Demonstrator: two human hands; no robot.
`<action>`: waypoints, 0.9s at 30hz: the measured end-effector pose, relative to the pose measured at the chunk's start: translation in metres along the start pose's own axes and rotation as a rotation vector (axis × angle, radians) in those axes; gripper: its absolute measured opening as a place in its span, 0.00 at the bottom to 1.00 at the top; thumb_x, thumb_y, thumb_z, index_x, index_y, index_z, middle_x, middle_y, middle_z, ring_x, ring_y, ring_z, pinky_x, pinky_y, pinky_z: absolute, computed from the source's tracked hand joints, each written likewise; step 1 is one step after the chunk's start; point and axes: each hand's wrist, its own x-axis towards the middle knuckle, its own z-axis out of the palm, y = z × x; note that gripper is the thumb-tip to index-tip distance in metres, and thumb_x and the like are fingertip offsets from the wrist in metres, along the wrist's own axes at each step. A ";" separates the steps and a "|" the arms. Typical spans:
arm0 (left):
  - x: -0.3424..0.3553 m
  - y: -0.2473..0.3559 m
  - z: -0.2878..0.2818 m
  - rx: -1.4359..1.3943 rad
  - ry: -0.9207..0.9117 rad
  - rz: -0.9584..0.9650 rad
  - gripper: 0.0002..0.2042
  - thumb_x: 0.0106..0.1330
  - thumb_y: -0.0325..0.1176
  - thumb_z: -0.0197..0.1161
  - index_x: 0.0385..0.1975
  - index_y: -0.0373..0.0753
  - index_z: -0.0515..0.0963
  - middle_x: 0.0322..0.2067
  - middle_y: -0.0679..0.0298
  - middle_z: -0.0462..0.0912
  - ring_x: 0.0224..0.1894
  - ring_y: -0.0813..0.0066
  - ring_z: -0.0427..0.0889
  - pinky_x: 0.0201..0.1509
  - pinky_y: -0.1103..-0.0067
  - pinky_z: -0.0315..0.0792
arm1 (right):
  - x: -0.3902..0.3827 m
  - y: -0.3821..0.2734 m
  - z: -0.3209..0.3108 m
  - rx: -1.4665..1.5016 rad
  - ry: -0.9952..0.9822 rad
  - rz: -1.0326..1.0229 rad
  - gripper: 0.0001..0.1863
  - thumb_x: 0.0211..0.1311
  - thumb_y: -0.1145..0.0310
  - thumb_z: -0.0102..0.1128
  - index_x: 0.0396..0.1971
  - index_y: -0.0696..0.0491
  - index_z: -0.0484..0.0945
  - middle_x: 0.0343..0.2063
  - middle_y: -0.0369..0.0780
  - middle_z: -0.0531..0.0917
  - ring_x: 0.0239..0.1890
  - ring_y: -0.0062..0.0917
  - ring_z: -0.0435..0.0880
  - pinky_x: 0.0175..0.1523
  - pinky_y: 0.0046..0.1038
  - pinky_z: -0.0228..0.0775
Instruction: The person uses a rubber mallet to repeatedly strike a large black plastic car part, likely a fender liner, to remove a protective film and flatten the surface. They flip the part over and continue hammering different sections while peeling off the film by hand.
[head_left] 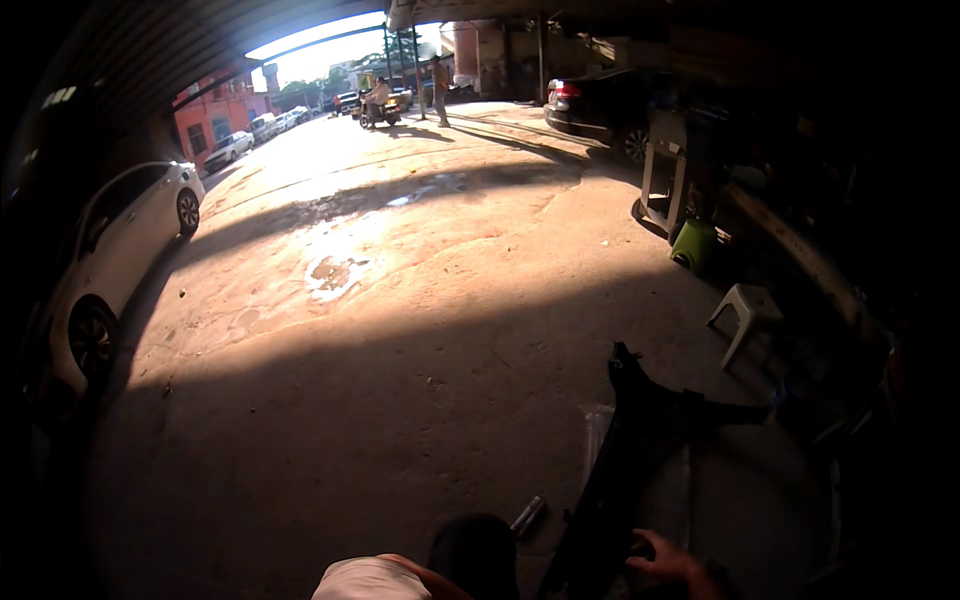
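My right hand [662, 556] is at the lower edge, right beside a large black branched part [640, 430] lying on the concrete. Its fingers are bent and apart, with nothing visible between them; whether the fingertips touch the part is too dark to tell. The black part has a long arm running toward me and a shorter one reaching right. Left of it lies a short silvery tube-like object [528, 516]. A pale sleeve [368, 580] and some bare arm show at the bottom, but my left hand is out of sight.
A white car [120, 240] stands at the left, a dark car [590, 105] at the back right. A pale stool [746, 312] and a green bucket-like container [696, 246] are on the right. Farther off are a motorbike rider [378, 102] and a standing person [440, 90].
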 end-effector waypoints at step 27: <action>0.004 -0.004 -0.036 0.011 -0.059 0.019 0.16 0.68 0.39 0.55 0.53 0.41 0.74 0.51 0.54 0.77 0.48 0.60 0.77 0.52 0.71 0.71 | 0.006 0.004 0.096 0.293 0.022 -0.056 0.29 0.60 0.68 0.62 0.61 0.53 0.65 0.43 0.41 0.81 0.45 0.23 0.79 0.49 0.26 0.74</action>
